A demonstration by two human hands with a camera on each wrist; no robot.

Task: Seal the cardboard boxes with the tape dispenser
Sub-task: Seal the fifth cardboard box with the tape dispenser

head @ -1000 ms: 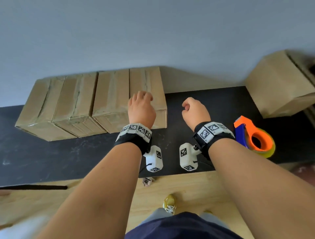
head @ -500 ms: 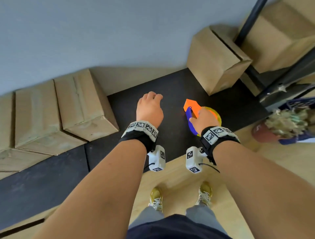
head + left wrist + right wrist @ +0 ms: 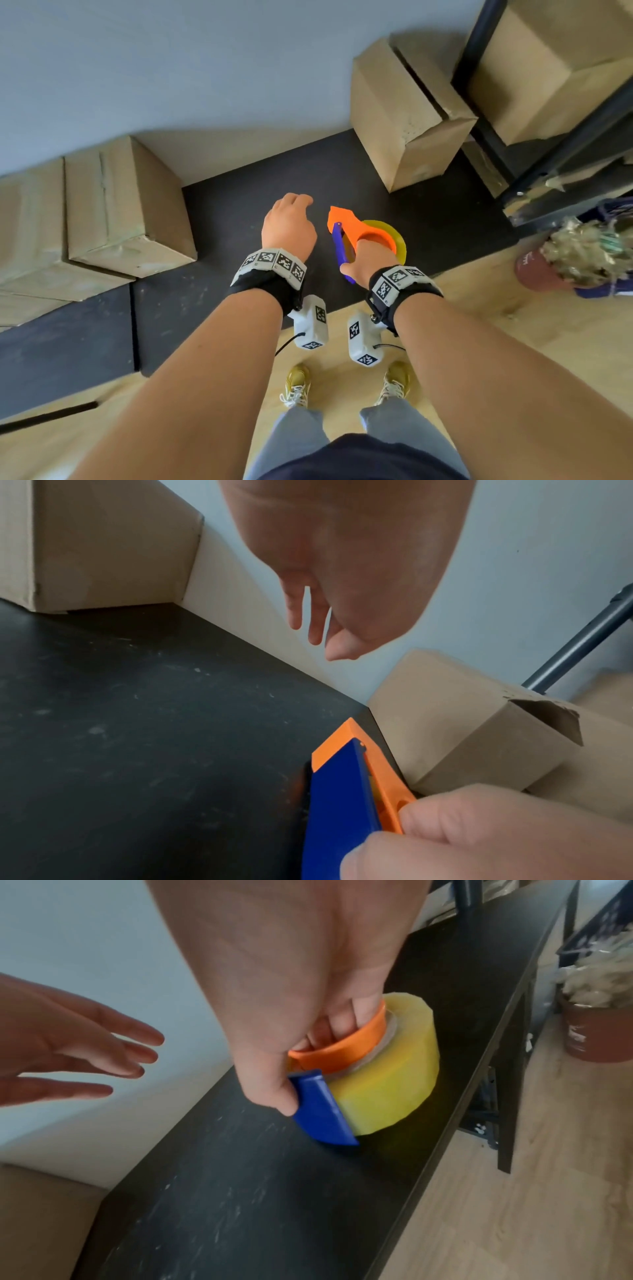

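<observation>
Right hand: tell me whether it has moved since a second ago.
Yes. The right hand went rightward along the black table to the tape dispenser, and now grips it.

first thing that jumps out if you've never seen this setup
The orange and blue tape dispenser with its yellow roll stands out on the black bench, gripped by the right hand with fingers through the orange core. Beside it the left hand hovers open over the bench, and a cardboard box sits at the back right by the wall.
</observation>
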